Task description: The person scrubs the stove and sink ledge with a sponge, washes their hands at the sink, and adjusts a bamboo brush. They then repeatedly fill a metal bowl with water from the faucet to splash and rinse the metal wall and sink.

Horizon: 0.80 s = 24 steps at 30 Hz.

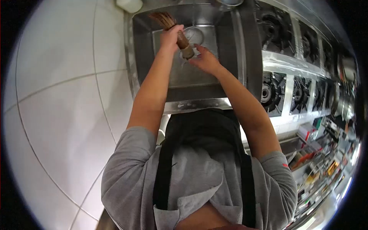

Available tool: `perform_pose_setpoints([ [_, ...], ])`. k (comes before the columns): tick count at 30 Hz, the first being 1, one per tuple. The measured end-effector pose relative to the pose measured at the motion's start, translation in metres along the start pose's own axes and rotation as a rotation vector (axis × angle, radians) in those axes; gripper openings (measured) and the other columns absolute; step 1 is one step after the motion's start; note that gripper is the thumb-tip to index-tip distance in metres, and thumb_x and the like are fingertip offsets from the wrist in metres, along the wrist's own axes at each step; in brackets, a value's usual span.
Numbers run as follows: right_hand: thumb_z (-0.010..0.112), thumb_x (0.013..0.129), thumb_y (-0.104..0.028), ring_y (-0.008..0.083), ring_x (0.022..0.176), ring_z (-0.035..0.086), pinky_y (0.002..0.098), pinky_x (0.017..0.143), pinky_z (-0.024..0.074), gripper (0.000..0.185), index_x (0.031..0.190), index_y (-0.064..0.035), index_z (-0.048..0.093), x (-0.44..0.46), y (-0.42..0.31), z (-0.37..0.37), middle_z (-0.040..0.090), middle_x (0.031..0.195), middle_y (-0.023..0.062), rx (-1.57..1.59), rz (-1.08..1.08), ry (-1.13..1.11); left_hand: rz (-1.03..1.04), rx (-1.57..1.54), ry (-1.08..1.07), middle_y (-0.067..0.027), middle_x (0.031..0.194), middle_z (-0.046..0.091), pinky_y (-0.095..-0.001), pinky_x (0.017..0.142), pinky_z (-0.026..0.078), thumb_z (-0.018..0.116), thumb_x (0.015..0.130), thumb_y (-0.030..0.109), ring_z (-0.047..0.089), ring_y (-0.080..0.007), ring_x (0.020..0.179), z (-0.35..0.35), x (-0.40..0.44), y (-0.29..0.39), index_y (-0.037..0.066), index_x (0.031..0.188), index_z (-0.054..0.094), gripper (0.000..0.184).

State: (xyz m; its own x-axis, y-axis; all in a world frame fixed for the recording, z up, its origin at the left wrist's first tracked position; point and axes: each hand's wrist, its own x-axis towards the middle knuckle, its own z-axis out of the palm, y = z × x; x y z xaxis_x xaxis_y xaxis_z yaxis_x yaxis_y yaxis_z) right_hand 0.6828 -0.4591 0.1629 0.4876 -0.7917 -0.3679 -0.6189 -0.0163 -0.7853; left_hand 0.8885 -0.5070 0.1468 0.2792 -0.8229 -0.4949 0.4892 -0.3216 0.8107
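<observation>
"Left hand?"

"The left hand (170, 37) is closed round the middle of a brown brush (185, 46). The bristles (163, 19) point to the sink's far left corner."

"Right hand?"

"The right hand (207, 61) has its fingers apart, at the brush's bare end. Whether they touch it, I cannot tell from here."

"Location of the brush?"

"Held slantwise over the metal sink (191, 81)."

"Progress?"

"Under way, in my judgement. Done: the brush is in hand and over the sink. Outstanding: it is not yet set down. Whether it is wet or clean, I cannot establish."

"Surroundings?"

"A white container (129, 5) at the sink's far left corner, partly out of view. To the right, beyond the rim, a stove with black burners (271, 28); none shows a flame."
</observation>
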Motion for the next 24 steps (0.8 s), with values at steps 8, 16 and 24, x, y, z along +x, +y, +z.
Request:
perform_pose_setpoints([
  [8,0.075,0.09,-0.034,0.0281,0.117,0.066,0.0415,0.096,0.053,0.082,0.155,0.0013,0.039,0.004,-0.004,0.029,0.066,0.13,0.0198,0.304,-0.018,-0.026,-0.01,-0.209,-0.097,-0.006,0.085,0.067,-0.0411,0.081,0.055,0.074,0.09,0.016,0.068,-0.0236,0.082,-0.025,-0.034,0.007,0.004,0.095,0.068,0.015],
  [16,0.065,0.099,-0.028,0.0223,0.093,0.069,0.0357,0.081,0.0545,0.038,0.125,0.0007,0.069,0.027,-0.007,0.031,0.074,0.106,0.014,0.464,0.065,0.061,-0.127,-0.148,-0.109,-0.0071,0.083,0.069,-0.0406,0.073,0.055,0.074,0.088,0.016,0.068,-0.023,0.077,-0.036,-0.045,-0.017,0.004,0.09,0.069,0.013],
  [24,0.065,0.099,-0.033,0.024,0.082,0.072,0.0391,0.075,0.0571,0.036,0.114,-0.0007,0.071,0.045,0.027,0.055,0.075,0.098,0.0123,0.327,0.127,0.014,-0.301,-0.173,-0.08,-0.0055,0.093,0.067,-0.0384,0.077,0.052,0.075,0.089,0.024,0.064,-0.0217,0.085,-0.03,-0.067,-0.029,0.008,0.096,0.068,0.018],
])
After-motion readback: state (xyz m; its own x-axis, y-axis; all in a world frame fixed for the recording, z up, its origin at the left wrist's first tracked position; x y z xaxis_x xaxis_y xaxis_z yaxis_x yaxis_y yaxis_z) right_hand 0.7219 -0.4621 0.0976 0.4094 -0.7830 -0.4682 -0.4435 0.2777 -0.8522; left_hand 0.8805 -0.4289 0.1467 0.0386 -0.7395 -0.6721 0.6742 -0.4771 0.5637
